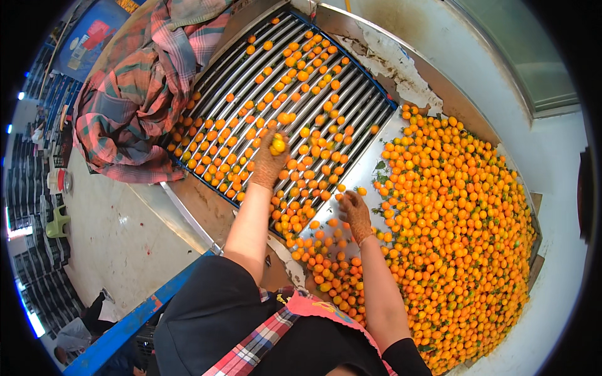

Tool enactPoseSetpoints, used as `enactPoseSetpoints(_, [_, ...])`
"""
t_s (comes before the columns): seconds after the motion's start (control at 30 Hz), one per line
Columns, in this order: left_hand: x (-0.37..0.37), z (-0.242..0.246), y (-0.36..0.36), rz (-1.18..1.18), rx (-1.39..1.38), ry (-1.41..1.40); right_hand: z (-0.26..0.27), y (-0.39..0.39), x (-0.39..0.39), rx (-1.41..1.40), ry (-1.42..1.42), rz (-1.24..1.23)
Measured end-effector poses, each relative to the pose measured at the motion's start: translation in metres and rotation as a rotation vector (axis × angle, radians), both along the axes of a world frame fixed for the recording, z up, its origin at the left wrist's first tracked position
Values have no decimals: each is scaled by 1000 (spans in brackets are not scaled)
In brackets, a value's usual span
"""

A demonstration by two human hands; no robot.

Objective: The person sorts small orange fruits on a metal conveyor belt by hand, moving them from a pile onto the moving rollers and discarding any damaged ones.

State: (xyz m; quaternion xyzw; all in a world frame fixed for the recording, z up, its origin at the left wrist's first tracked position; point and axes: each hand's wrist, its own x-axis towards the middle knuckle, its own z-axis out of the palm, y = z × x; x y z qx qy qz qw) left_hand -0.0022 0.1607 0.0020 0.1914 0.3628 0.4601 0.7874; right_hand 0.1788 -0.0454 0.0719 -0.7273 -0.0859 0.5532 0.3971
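My left hand (pixel 269 162), in what looks like a thin brown glove, is above the metal roller conveyor (pixel 315 107). It holds a few yellowish cherry tomatoes (pixel 278 144) in its curled fingers. Orange cherry tomatoes lie scattered over the rollers, thickest along the near edge. My right hand (pixel 356 215), covered the same way, hovers by the sheet-metal slide (pixel 364 177) beside the rollers. Its fingers bend down near a single tomato (pixel 361 191), and whether they grip anything is hidden. Right of it spreads a large heap of orange cherry tomatoes (pixel 461 225) with green stems among them.
A crumpled plaid cloth (pixel 136 94) drapes over the conveyor's left side. A white wall (pixel 552 155) bounds the heap on the right. To the left are a blue barrel (pixel 91 40), stacked dark crates (pixel 28 169), a green stool (pixel 57 222), a blue rail (pixel 136 312) and a person (pixel 77 333).
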Motion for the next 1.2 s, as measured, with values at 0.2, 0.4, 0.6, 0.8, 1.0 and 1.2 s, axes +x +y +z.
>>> enactPoseSetpoints(0.2, [-34,19,-33,160,-4,773,-24,-106,-22,-365,-713,526])
enactPoseSetpoints(0.4, [-6,-7,-124,-458,760,1205,-11,-174,-35,-492,-796,800])
enactPoseSetpoints(0.6, [9,2,-223,-1338,388,1456,-3,-148,-48,-525,-702,822])
enactPoseSetpoints(0.8, [19,15,-264,-1526,323,1313,-24,-151,-29,-521,-568,696])
enactPoseSetpoints(1.0, [42,3,-257,-1439,373,905,-46,-156,-18,-332,-420,515])
enactPoseSetpoints(1.2, [34,47,-196,-1022,562,1176,-18,-136,-27,-543,-643,625])
